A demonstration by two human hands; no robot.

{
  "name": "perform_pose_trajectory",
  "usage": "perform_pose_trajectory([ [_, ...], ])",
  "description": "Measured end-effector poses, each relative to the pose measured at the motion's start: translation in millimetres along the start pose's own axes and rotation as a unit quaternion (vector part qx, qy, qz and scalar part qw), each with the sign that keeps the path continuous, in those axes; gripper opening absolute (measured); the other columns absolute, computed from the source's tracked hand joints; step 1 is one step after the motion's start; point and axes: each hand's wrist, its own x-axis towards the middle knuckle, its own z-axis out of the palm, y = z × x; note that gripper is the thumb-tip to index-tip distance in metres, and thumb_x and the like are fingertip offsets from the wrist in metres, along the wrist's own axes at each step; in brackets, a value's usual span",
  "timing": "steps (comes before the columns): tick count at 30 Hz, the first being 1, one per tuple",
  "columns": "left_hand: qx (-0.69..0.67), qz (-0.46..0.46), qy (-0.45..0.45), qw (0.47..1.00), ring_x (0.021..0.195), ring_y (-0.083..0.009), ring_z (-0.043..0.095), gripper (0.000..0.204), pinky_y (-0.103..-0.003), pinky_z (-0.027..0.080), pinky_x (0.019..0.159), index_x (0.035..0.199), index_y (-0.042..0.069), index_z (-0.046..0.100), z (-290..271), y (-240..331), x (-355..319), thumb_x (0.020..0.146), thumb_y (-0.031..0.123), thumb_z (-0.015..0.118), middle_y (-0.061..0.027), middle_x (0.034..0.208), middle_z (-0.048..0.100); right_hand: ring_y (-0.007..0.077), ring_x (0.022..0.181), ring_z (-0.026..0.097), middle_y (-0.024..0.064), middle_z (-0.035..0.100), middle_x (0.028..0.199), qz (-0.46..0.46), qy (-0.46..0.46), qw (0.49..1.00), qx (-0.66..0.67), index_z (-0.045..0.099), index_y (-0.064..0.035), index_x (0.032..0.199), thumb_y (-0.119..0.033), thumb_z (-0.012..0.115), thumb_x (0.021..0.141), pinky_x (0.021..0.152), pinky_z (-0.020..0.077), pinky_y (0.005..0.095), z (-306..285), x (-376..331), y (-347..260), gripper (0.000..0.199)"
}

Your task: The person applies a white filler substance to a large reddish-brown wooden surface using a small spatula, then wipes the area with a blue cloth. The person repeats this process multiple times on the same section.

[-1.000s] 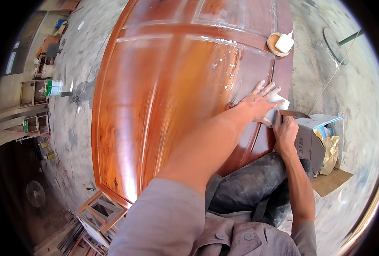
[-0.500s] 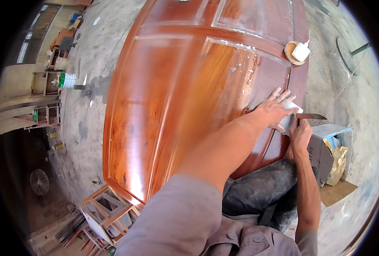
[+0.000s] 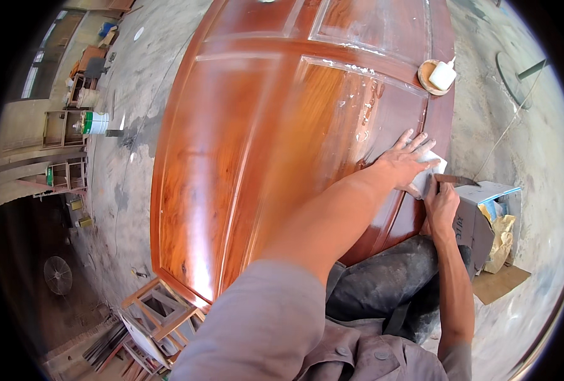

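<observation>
One flat left hand (image 3: 407, 163), fingers spread, covered part of a white piece (image 3: 441, 167) near the right edge of a wooden door (image 3: 224, 159). The right hand (image 3: 442, 206) was curled around a knife (image 3: 461, 180), its blade pointing right. The knife looked light, stiff and perhaps sharp, best gripped by its handle; the white piece seemed thin, apt to slide unless pressed flat. Whether the right hand touched it, I couldn't tell.

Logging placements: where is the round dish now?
In the head view, the round dish is at upper right, on the wooden panel near its right edge, beyond the left hand.
</observation>
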Motion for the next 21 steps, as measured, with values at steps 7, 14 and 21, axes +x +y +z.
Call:
perform_pose_trajectory([
  [7,-0.003,0.000,0.001,1.000,0.164,-0.0387,0.005,0.105,-0.062,0.001,0.131,0.167,0.031,0.032,0.7,0.1,1.8,0.080,0.064,0.081,-0.0181,0.177,0.015,0.0444,0.082,0.071,0.0247,0.071,0.088,-0.006,0.007,1.000,0.002,0.071,0.0011,0.093,-0.007,0.069,0.095,0.074,0.0554,0.0487,0.3,-9.4,-3.5,0.009],
  [14,0.008,0.000,-0.006,1.000,0.164,-0.0384,0.005,0.103,-0.062,0.002,0.131,0.168,0.031,0.031,-1.2,-0.9,1.8,0.082,0.064,0.079,-0.0176,0.177,0.014,0.0446,0.081,0.070,0.0244,0.071,0.088,-0.019,0.013,1.000,0.005,0.071,0.0010,0.092,-0.007,0.070,0.095,0.073,0.0554,0.0492,2.7,-13.1,-1.8,0.008],
  [21,0.034,-0.004,-0.007,0.999,0.164,-0.0390,0.006,0.103,-0.063,0.004,0.131,0.168,0.031,0.029,-3.0,0.7,2.6,0.084,0.065,0.077,-0.0182,0.177,0.015,0.0428,0.079,0.071,0.0232,0.072,0.087,-0.016,0.010,1.000,-0.022,0.071,0.0009,0.090,-0.009,0.071,0.094,0.073,0.0563,0.0501,2.7,-13.7,-3.4,0.011],
])
